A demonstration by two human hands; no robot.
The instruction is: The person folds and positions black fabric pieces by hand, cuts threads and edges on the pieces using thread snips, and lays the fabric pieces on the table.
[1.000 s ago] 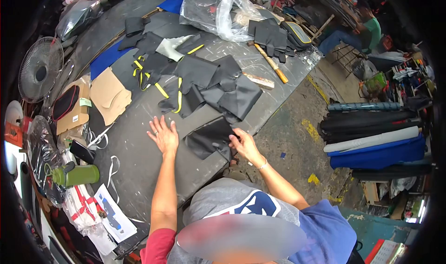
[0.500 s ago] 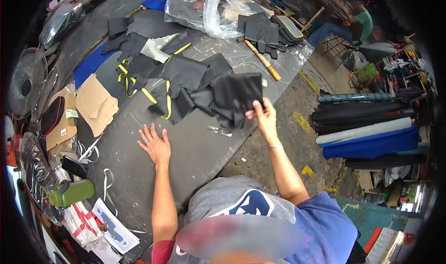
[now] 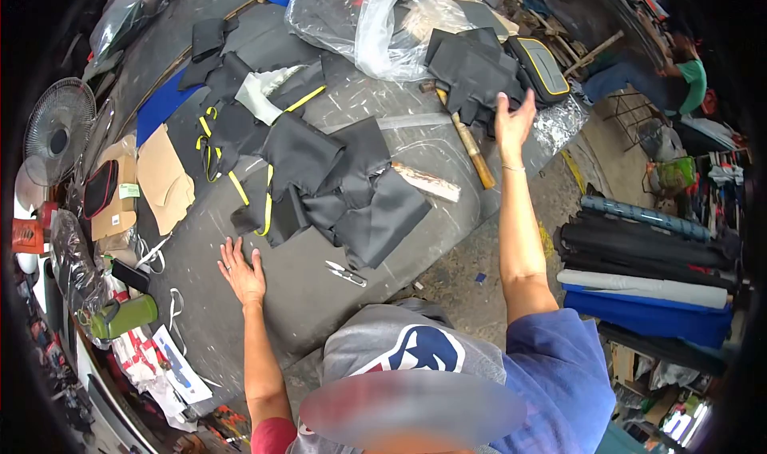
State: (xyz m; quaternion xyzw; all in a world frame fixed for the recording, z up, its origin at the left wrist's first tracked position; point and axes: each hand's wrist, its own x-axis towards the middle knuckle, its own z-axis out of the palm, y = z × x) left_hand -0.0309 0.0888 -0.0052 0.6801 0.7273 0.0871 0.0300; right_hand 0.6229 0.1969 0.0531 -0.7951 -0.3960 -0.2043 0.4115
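Observation:
Palm down on the dark tabletop (image 3: 280, 302), my left hand (image 3: 242, 275) lies flat with its fingers spread. My right hand (image 3: 514, 128) reaches far out, thumb and fingers apart, at the near edge of a stack of black fabric pieces (image 3: 479, 74). Beside that stack is a black pouch (image 3: 540, 70) with yellow trim. Between my hands, more cut black fabric (image 3: 383, 218) lies in a loose, overlapping pile. Small thread snips (image 3: 346, 274) rest just in front of it. A hammer with a wooden handle (image 3: 473, 154) lies below my right wrist's side of the stack.
Clear plastic bags (image 3: 375, 22) lie at the back. Brown card patterns (image 3: 164, 178), a phone (image 3: 130, 276) and a green bottle (image 3: 124, 316) line the left side. Fabric rolls (image 3: 647, 290) are stacked off the table at right. Another person (image 3: 691, 86) sits far right.
My right hand has let go of a black fabric piece, which now lies on the pile, and moved away to the stack by the pouch. My left hand stays flat. The view has shifted.

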